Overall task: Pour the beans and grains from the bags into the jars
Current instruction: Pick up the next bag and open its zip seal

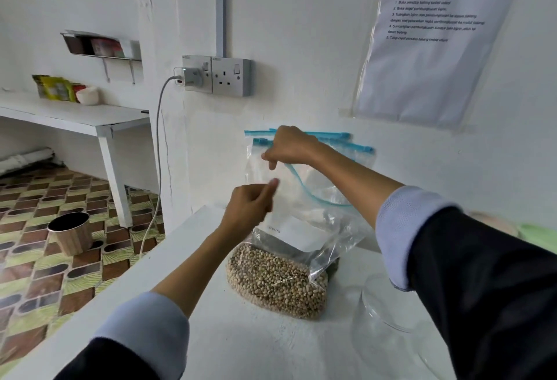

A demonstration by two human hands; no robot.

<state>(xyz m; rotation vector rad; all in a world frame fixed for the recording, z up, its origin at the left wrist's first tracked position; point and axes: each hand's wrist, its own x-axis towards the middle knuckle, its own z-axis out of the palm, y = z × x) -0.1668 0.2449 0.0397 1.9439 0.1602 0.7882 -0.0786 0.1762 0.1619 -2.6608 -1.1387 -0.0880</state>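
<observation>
Left hand point(250, 206) raised over white worktop point(241, 343), fingers curled, pinching near lip of clear plastic zip bag with blue seal strip point(301, 217). Right hand point(291, 146) higher and farther back, arm reaching across from right, fingers curled, pinching far lip of same bag. Bag mouth pulled apart, blue strip curving between both hands. Bag upright near worktop's back, close to white wall point(301, 48); lower part filled with pale speckled beans point(277, 284) resting on worktop. More blue-strip clear bags point(358, 150) leaning on wall just behind. Clear glass jar point(388, 328) at right front, beside bean bag, partly hidden by right sleeve; contents cannot tell. Worktop's left edge drops to patterned tile floor point(60, 274); bare worktop in front of bag.
</observation>
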